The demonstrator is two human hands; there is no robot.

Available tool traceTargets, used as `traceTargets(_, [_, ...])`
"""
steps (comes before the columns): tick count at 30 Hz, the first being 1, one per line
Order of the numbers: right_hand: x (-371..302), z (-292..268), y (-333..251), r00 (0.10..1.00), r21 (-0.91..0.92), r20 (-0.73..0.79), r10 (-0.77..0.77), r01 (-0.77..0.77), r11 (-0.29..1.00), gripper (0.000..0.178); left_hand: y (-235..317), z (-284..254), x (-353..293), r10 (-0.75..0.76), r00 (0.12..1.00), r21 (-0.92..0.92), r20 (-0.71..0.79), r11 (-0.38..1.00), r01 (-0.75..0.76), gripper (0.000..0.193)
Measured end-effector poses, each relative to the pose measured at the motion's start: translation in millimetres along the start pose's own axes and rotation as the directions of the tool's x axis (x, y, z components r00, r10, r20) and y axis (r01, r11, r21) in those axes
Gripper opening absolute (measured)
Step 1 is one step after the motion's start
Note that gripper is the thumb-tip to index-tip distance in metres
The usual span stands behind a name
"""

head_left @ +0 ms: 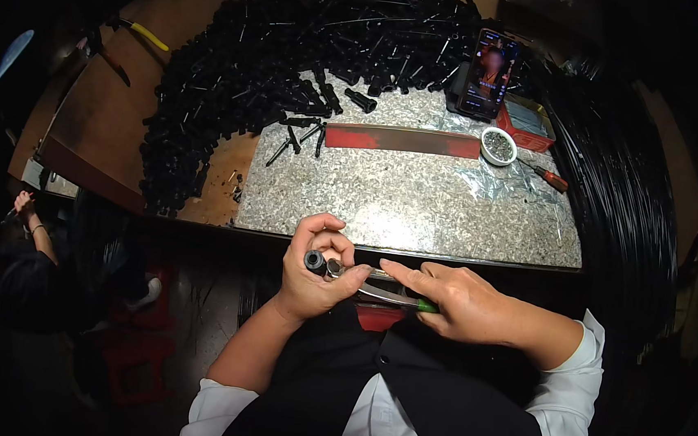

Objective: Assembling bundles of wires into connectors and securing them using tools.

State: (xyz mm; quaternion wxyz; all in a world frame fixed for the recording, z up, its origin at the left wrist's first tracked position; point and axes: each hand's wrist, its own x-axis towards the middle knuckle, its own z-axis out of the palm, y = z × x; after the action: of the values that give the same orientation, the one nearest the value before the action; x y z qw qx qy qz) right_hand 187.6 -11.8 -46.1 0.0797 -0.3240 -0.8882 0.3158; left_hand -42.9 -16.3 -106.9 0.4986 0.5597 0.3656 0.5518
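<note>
Just in front of the table's near edge, my left hand (pixel 307 284) is closed round a black tubular part (pixel 315 261), whose round hollow end faces up. Beside it, my right hand (pixel 469 305) grips a pair of pliers (pixel 384 293) with a green handle, the index finger stretched forward along the tool. The metal jaws meet the part near my left thumb; the exact contact is hidden by the fingers.
A big heap of black parts (pixel 238 62) curves round the back and left of the stone slab (pixel 399 201). On the slab lie a red bar (pixel 404 141), a white bowl (pixel 498 147) of small metal pieces, and a screwdriver (pixel 550 179). A phone (pixel 489 73) stands behind. Another person's hand (pixel 25 204) shows far left.
</note>
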Motion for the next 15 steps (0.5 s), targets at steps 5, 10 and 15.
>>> traceTargets(5, [-6, -7, 14, 0.994, 0.072, -0.092, 0.050, -0.044, 0.996, 0.068, -8, -10, 3, 0.073, 0.991, 0.049, -0.110, 0.996, -0.068, 0.060])
traceTargets(10, [-3, -11, 67, 0.918, -0.293, -0.341, 0.204, -0.310, 0.904, 0.065, 28, -33, 12, 0.368, 0.900, 0.187, -0.232, 0.925, -0.330, 0.073])
traceTargets(15, [3, -6, 105, 0.865, -0.386, -0.479, 0.151, -0.362, 0.849, 0.065, 139, -94, -4, 0.479, 0.832, -0.108, -0.280, 0.846, -0.523, 0.049])
